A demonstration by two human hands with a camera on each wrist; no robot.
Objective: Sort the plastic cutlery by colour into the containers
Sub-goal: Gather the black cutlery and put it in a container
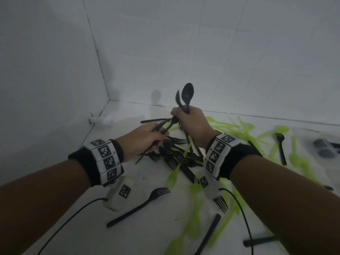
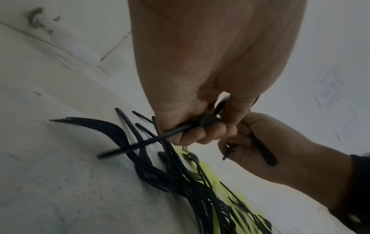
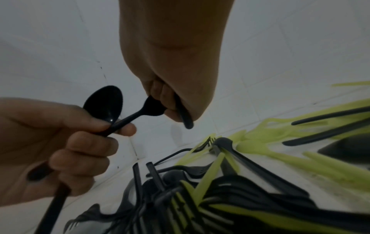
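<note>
Both hands, left hand (image 1: 145,138) and right hand (image 1: 191,124), grip black cutlery (image 1: 186,97).

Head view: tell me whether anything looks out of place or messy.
Yes. Black cutlery and green cutlery lie mixed and crossed in a loose heap on the white surface, unsorted. Both the left hand and right hand grip black pieces only.
</note>
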